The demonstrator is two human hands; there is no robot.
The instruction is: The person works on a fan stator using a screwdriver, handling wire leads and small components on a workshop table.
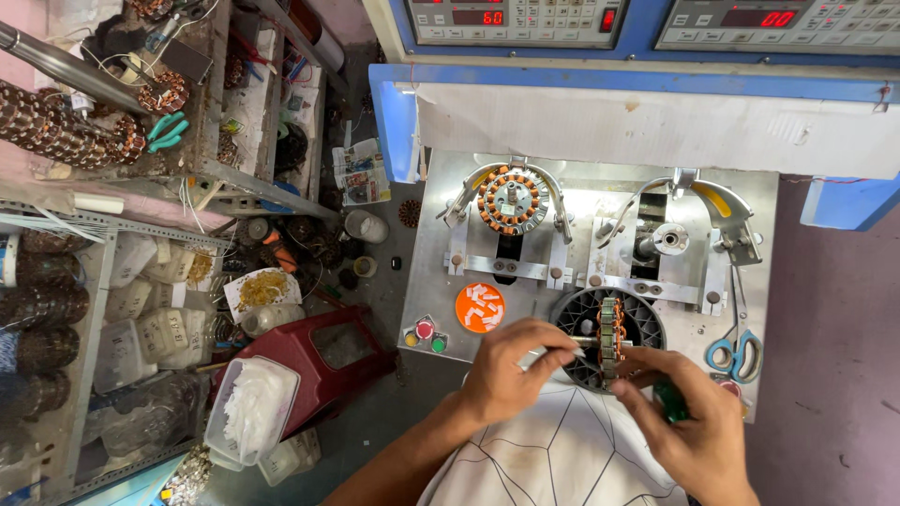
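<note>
Holding wound stator (611,339) edge-up over black fan guard (647,323): left hand (511,370) fingers pinch thin tool against windings; right hand (689,426) grips stator rim, green handle in palm. Keep stator steady, tool shallow.

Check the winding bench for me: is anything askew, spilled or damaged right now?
Nothing looks damaged. The wound stator is held on edge between the left hand and right hand, not seated flat like the stator on the left fixture. The right fixture is bare. White paper slips lie loosely heaped on the orange dish.
</note>
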